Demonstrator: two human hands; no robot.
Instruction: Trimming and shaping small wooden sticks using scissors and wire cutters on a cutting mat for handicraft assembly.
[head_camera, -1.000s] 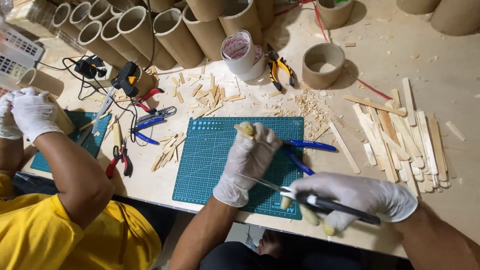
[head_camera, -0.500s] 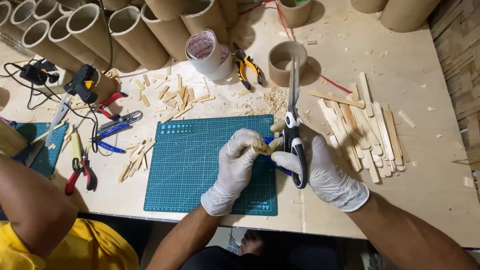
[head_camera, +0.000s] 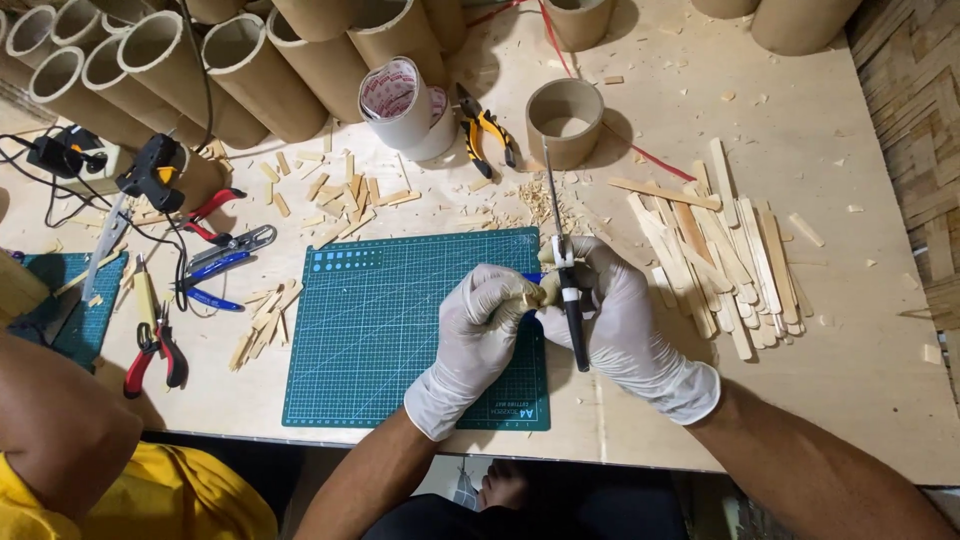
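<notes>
Fingers (head_camera: 497, 290) of the left hand (head_camera: 478, 325), in a white glove, are curled tight around a small pale wooden piece (head_camera: 541, 291), pinching it over the right edge of the green cutting mat (head_camera: 385, 330); fingers of the right hand (head_camera: 620, 320), also gloved, are closed around the black handle of a pair of scissors (head_camera: 566, 275), whose blades point up and away from the body and meet the wooden piece between the two hands. Far left: another person's bare forearm (head_camera: 55, 425) and yellow shirt (head_camera: 190, 495) at the table's near edge, beside a second, smaller green mat (head_camera: 85, 310). Above it, a black glue gun (head_camera: 150, 170) with its cable, then red-handled pliers (head_camera: 152, 350) and blue-handled scissors (head_camera: 215, 262) lying flat on the plywood table (head_camera: 860, 400). Short stick offcuts (head_camera: 262, 315) lie just left of the main mat; more offcuts (head_camera: 345, 195) are scattered above it. Back row: cardboard tubes (head_camera: 200, 70) lying on their sides, open ends toward the camera. A white tape roll (head_camera: 400, 100) stands near yellow-handled pliers (head_camera: 487, 135). A short cardboard ring (head_camera: 565, 120) stands upright just right of those. Right of the hands: a loose pile of flat wooden craft sticks (head_camera: 725, 255), overlapping, near but apart from the right glove.
</notes>
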